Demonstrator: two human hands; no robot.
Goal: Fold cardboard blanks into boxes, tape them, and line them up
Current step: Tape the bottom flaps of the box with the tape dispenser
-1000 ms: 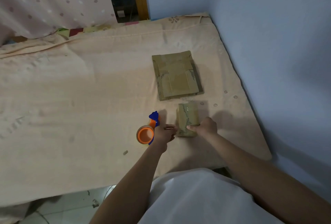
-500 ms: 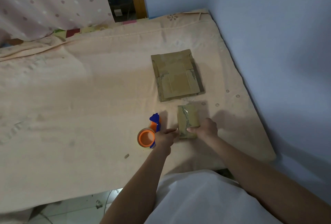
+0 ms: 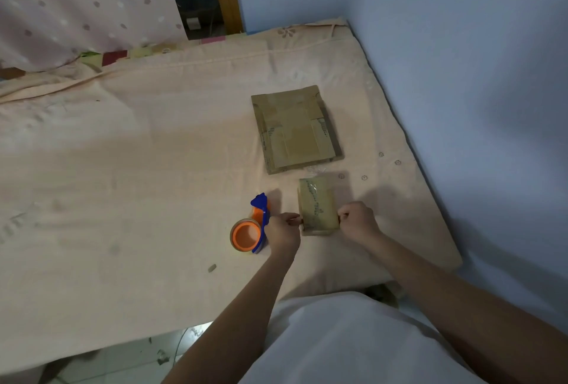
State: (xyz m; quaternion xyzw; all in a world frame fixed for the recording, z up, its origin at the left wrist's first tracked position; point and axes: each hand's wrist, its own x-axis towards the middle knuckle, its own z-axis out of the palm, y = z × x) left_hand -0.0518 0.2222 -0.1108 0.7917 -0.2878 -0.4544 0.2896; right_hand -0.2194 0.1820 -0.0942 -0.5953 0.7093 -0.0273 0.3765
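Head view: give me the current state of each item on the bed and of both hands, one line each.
Small box: folded, taped on top, lying on the sheet, held at both sides.
Flat blanks: unfolded, stacked, beyond the small box.
Tape dispenser: set down on the sheet, unheld, beside the left hand.
Left hand: fingers pinching the box's left edge.
Right hand: curled against the box's right edge.
Bed sheet: spread, lightly wrinkled.

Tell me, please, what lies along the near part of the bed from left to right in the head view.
Tape dispenser → left hand → small taped cardboard box → right hand.
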